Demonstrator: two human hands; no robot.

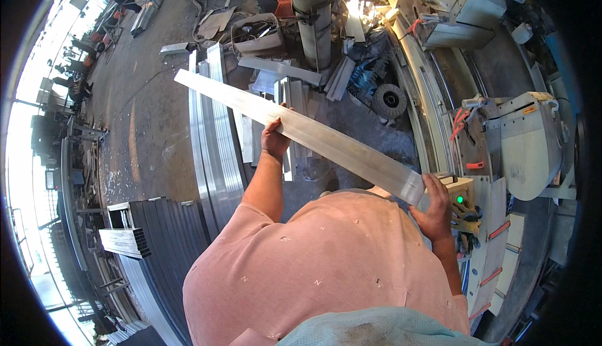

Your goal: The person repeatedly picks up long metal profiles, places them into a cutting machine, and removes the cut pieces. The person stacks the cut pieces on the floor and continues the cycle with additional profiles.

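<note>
A long, flat silver metal profile (342,144) lies slantwise across the front of my body, its far end pointing up to the left. My left hand (276,138) is wrapped round it near the middle, with the thumb on the upper face and the other fingers partly hidden behind. At the near right end, my right hand (434,208) grips the profile's end, fingers on one edge and thumb on the other. Behind my left hand, more metal lengths (216,120) lie side by side on the floor.
On the right stands a machine with a pale housing (527,145) and a lit green button (460,199). A round column (311,20) rises ahead, near a small wheel (389,101) and scrap. Dark stacked profiles (166,233) lie at my left, with a bundle of square tubes (125,242).
</note>
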